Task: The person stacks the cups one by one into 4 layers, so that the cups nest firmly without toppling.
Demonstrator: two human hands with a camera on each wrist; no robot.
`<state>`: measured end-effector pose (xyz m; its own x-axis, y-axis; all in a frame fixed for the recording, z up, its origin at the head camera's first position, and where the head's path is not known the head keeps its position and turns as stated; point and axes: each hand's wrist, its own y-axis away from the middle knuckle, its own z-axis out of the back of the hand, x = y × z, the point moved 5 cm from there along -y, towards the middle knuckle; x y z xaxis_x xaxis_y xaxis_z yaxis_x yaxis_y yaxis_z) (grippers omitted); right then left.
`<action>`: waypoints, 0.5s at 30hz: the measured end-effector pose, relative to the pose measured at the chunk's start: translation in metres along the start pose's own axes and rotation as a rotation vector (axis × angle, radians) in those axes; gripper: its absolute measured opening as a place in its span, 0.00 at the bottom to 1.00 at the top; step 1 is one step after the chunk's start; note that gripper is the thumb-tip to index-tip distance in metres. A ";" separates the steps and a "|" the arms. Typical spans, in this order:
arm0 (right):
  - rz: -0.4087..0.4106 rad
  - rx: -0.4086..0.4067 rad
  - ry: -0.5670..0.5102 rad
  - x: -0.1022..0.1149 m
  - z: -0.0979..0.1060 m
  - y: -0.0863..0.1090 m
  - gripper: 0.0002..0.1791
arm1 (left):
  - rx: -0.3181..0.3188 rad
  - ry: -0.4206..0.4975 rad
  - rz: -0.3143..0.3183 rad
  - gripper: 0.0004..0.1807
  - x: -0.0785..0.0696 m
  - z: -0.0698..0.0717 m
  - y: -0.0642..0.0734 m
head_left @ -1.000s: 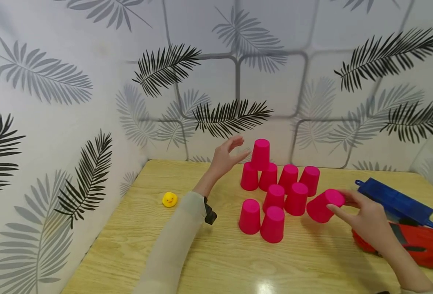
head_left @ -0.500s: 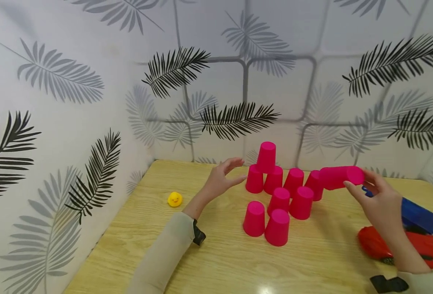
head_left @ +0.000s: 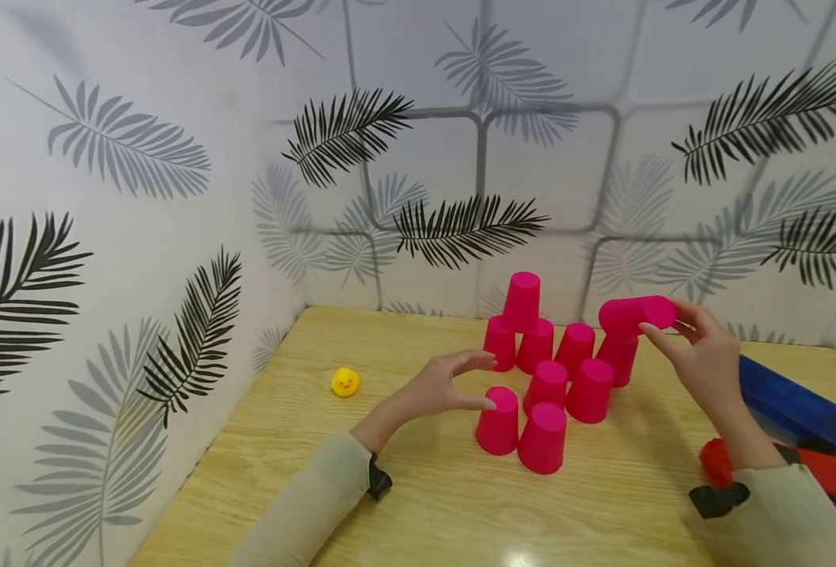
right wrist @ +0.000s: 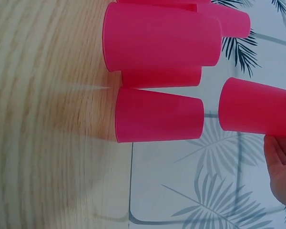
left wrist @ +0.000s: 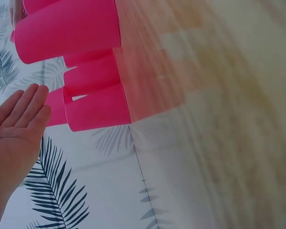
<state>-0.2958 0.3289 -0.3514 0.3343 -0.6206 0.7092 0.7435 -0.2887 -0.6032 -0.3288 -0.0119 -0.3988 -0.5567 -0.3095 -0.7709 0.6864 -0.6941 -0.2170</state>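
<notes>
The right hand (head_left: 707, 354) is gripping a bright pink, tapered plastic cup (head_left: 626, 316) by its closed end. That cup is lying tilted almost sideways in the head view, its mouth end pointing left, and it is hovering over the upside-down pink cup at the far right (head_left: 617, 362); the right wrist view is showing a gap between the two.

Just left of that one, another upside-down pink cup (head_left: 575, 349) is standing on the wood-grained surface (head_left: 418, 504). Farther left, one pink cup (head_left: 522, 303) is already resting across two others. A middle pair and a near pair are standing upside down closer to the person.

The left hand (head_left: 446, 386) is holding nothing: its fingers are reaching out, thumb apart, beside the near left pink cup (head_left: 497, 425). Whether the thumb is touching it, I cannot tell.

The step in hand seems to be adding an upper cup to the far right pair. The next move is probably calling for turning the held cup mouth-down, centring it over the gap between both bases, and lowering it gently without nudging them.
</notes>
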 end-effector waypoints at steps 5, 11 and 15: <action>0.016 0.029 0.024 -0.004 -0.008 -0.009 0.28 | 0.067 -0.077 -0.003 0.37 -0.006 -0.008 0.002; 0.023 0.094 0.102 -0.007 -0.014 -0.017 0.30 | 0.084 -0.149 0.002 0.34 -0.006 -0.011 0.004; 0.022 0.156 0.142 -0.006 -0.016 -0.023 0.30 | 0.083 -0.177 0.005 0.30 -0.004 -0.010 0.005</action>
<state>-0.3237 0.3277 -0.3476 0.2748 -0.7252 0.6313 0.8211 -0.1646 -0.5465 -0.3186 -0.0074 -0.4022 -0.6320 -0.4176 -0.6528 0.6525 -0.7412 -0.1576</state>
